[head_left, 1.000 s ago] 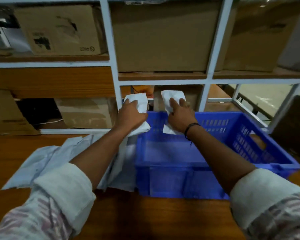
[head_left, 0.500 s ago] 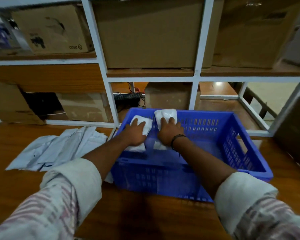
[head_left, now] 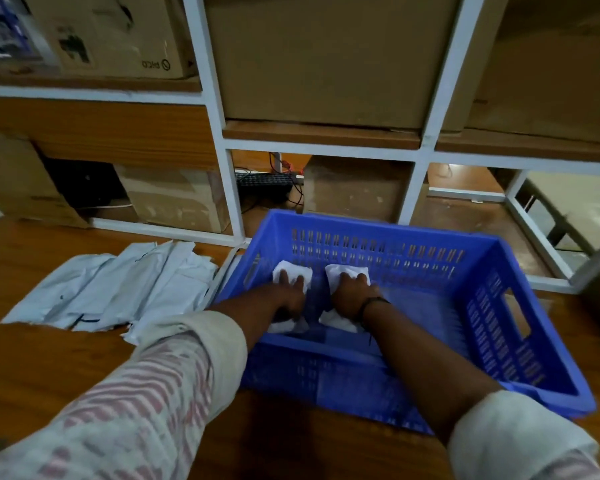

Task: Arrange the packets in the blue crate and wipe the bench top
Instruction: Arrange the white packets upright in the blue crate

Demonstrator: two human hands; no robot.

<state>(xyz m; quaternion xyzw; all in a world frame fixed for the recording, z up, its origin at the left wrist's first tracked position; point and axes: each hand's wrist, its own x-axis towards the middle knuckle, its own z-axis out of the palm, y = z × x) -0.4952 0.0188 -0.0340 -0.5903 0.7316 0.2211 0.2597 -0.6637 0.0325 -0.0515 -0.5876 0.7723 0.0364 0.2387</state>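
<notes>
A blue slotted crate (head_left: pixel 499 327) sits on the wooden bench top (head_left: pixel 42 362). Both my hands reach inside it at its left end. My left hand (head_left: pixel 288 296) presses down on a white packet (head_left: pixel 284 270) lying on the crate floor. My right hand (head_left: pixel 352 294) presses on a second white packet (head_left: pixel 340 322) right beside the first. A pile of several more white packets (head_left: pixel 118 289) lies on the bench just left of the crate.
A white-framed shelf unit (head_left: pixel 426 147) stands behind the bench, loaded with cardboard boxes (head_left: pixel 326 53). A black keyboard (head_left: pixel 264 183) with cables lies behind the crate. A dark object sits at the far right edge.
Both hands have carried the two packets from above the crate's far rim down to the crate floor. The view has tilted downward and closer.
</notes>
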